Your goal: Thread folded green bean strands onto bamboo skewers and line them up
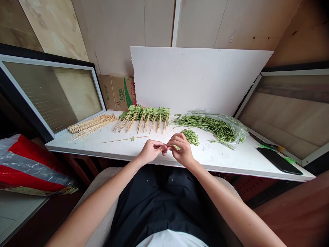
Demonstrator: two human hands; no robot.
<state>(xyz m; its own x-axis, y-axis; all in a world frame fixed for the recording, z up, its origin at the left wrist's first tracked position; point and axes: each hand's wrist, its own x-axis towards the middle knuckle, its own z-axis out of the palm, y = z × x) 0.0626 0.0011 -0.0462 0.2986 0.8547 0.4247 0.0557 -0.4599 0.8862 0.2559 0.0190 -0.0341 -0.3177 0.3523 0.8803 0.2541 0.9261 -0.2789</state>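
My left hand [152, 150] and my right hand [181, 149] meet at the near edge of the white table [226, 158], fingers pinched together on a short green bean piece [176, 147]. Just behind my right hand lies a small heap of cut bean pieces [191, 136]. A single bamboo skewer with one bean piece on it [125, 139] lies in front of my left hand. Further back, several finished bean skewers [145, 116] are laid out in a row.
A bundle of bare bamboo skewers [89, 126] lies at the left. A clear plastic bag of long green beans [216, 125] sits at the right. A black phone [279, 160] and a green-handled tool [269, 145] lie far right. A cardboard box [118, 92] stands behind.
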